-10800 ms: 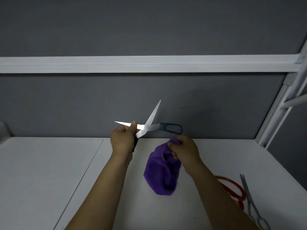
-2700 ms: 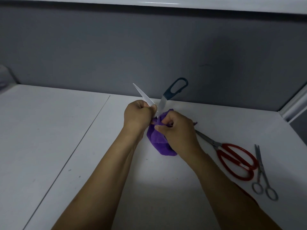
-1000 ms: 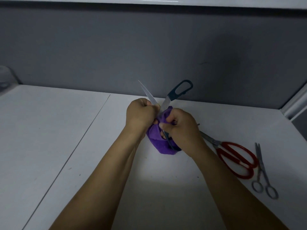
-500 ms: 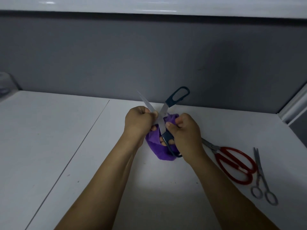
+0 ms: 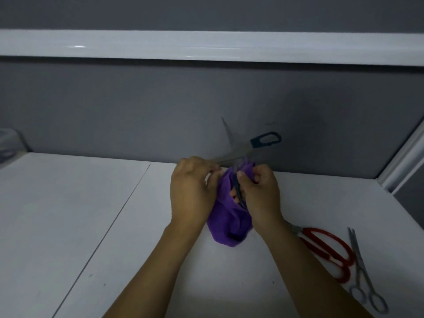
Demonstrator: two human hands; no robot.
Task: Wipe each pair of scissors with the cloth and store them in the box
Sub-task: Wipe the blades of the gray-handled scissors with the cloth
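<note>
**Wiping Stage: Blue Scissors Held Open Over the Cloth**

We observe both hands raised just above the white tabletop (image 5: pixel 68 226), close together near its back edge.

1. The left hand (image 5: pixel 192 191) is closed, with its fingers curled round the end of one blade of the dark-blue-handled steel scissors (image 5: pixel 239 150).
2. The right hand (image 5: pixel 261 196) is also closed. It grips the lower handle loop of the same scissors and bunches the purple microfibre cloth (image 5: pixel 229 223) against it.
3. The scissors are spread wide. One blade points up and slightly left, in front of the grey back panel (image 5: pixel 137 106). The free handle loop points up and to the right.
4. The cloth hangs between the two hands, and its lower fold reaches the tabletop.

Two more pairs lie flat on the tabletop, to the right of the right forearm:

- The red-handled scissors (image 5: pixel 325 246) have their blades partly hidden under the forearm.
- The small all-metal scissors (image 5: pixel 362 271) lie just beside the red handles, with their finger rings towards us.

A translucent container (image 5: pixel 8 143) shows at the far left edge. We cannot tell whether it is the box. A white rail (image 5: pixel 206 45) runs across the panel above.
</note>
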